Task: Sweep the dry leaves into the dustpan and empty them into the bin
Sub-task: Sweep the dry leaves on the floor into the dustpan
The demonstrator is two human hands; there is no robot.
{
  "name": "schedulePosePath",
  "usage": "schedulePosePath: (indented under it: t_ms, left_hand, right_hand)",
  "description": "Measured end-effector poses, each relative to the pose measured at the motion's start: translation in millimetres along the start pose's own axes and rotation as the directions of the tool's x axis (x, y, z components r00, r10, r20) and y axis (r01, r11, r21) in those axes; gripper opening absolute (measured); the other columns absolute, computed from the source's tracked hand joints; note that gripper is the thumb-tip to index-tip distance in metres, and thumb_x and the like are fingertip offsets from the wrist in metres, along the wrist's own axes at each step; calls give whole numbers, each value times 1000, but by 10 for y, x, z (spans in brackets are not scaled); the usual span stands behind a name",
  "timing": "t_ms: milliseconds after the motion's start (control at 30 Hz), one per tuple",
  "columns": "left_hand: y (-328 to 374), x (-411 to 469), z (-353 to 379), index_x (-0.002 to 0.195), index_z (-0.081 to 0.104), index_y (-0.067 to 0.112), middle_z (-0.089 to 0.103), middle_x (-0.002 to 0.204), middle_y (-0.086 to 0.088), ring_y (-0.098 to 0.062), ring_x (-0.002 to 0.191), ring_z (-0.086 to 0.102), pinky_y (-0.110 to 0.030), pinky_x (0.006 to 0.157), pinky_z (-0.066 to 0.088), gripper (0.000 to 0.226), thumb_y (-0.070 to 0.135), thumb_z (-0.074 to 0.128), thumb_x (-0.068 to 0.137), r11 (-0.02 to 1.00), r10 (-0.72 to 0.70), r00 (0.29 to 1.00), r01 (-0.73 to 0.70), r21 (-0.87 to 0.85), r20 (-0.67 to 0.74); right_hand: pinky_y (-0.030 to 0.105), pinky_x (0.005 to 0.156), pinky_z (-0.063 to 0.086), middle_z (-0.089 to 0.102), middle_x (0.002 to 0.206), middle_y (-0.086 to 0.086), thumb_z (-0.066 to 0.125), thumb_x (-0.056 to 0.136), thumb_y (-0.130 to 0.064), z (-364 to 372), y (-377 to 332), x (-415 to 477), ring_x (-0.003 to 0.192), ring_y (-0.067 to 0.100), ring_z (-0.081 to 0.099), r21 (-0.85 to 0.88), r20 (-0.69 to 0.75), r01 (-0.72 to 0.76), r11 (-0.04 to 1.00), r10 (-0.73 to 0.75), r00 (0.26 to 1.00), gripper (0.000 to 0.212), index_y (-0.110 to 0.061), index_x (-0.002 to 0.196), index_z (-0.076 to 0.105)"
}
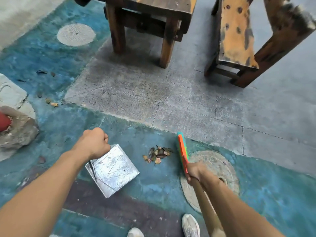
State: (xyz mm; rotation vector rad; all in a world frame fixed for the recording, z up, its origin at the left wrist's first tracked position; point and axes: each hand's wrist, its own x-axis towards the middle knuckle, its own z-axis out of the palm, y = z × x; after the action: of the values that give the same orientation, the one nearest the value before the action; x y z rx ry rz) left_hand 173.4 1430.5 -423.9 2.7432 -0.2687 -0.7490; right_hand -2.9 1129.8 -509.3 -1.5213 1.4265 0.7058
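Note:
A small pile of dry leaves lies on the blue painted floor. To its left rests a square metal dustpan, open side facing the pile. My left hand is closed above the dustpan's back corner, gripping its thin upright handle. My right hand grips the wooden stick of a broom, whose orange and green head stands just right of the leaves. The bin is not in view.
A few stray leaves lie at the far left near a rock. A wooden stool and a wooden bench stand on the grey paving beyond. My shoes are at the bottom edge.

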Motion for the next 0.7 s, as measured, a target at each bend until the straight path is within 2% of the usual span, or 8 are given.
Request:
schedulePosePath:
  t_ms: [67,133,200,267,367,467,567,700]
  left_hand:
    - [-99,18,-69,40,35,13,27,41,-1,-22,54,24,-24,45,27,24,3,44,60,1000,8,1000,-8,4,-4]
    - [-162,38,-107,41,34,13,28,43,-1,-23,56,24,-25,47,25,22,3,43,59,1000,17,1000,-17,-3,5]
    - [-272,45,-140,42,33,14,27,45,-1,-22,56,23,-26,49,25,21,3,42,57,1000,19,1000,-18,-13,10]
    - [-349,38,-147,41,32,15,27,45,-1,-22,56,24,-27,51,26,21,3,41,57,999,22,1000,-22,-29,21]
    - [-436,21,-150,40,33,13,29,46,-2,-23,56,26,-27,52,28,22,3,41,58,999,-7,1000,8,-40,26]
    - [-447,21,-155,38,38,12,32,43,-1,-23,53,30,-23,47,27,23,3,43,58,999,-36,999,36,-35,18]
    - [-409,48,-146,40,38,14,30,38,1,-21,50,29,-22,45,26,25,1,44,60,999,-44,999,45,-30,23]
    - [-347,121,-111,40,38,14,33,41,0,-22,50,31,-23,48,30,25,1,45,61,998,-65,997,66,-24,35]
  right_hand:
    - [13,31,33,38,29,4,30,95,0,263,-20,-46,19,14,35,238,18,-61,969,59,998,26,-4,72,42]
    - [12,30,32,38,36,3,27,96,-1,389,-54,-77,20,12,34,334,75,-99,937,78,994,25,-4,79,45]
    - [11,28,27,35,44,3,24,97,0,454,-142,-129,22,10,31,396,150,-110,912,54,987,38,-4,109,59]
    - [11,25,20,28,40,0,21,98,0,418,-231,-190,22,7,26,470,252,-142,871,23,968,53,-14,135,55]
    - [12,23,16,22,38,-3,17,101,-3,219,-325,-297,22,4,22,527,333,-145,838,-46,942,51,-25,122,58]
    - [9,23,18,26,51,-1,23,102,-6,-134,-387,-311,22,4,22,536,356,-190,822,-16,934,33,-17,93,53]
    - [8,24,21,27,65,0,29,104,-12,-496,-469,-248,23,4,24,505,287,-159,848,8,958,24,-12,88,47]
    - [8,26,23,33,56,6,31,103,-11,-707,-569,-61,20,7,26,293,110,-28,956,-5,994,27,-9,78,40]
